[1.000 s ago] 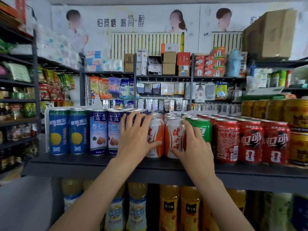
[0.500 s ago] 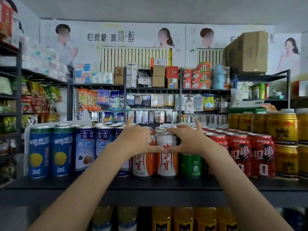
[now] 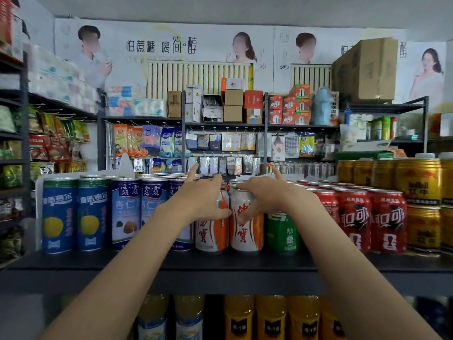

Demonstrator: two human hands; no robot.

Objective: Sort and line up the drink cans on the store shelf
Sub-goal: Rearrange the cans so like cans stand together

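Note:
Drink cans stand in rows on a dark shelf (image 3: pixel 220 263) at chest height. Two white-and-orange cans stand side by side in the middle. My left hand (image 3: pixel 201 200) grips the top of the left white-and-orange can (image 3: pixel 212 235), thumb across its front, index finger pointing up. My right hand (image 3: pixel 264 196) grips the top of the right white-and-orange can (image 3: pixel 246 235) the same way. A green can (image 3: pixel 283 231) stands just right of them, partly behind my right wrist. Blue-and-white cans (image 3: pixel 126 212) stand to the left, partly hidden by my left forearm.
Two blue cans with a yellow fruit (image 3: pixel 58 217) stand at the left end. Red cans (image 3: pixel 388 222) and stacked gold cans (image 3: pixel 421 182) fill the right end. Orange juice bottles (image 3: pixel 269 317) stand on the shelf below. Racks of packaged goods line the back wall.
My hands moved from the fronts of the cans up to the tops of the two white-and-orange cans and closed round them. The view tilted upward.

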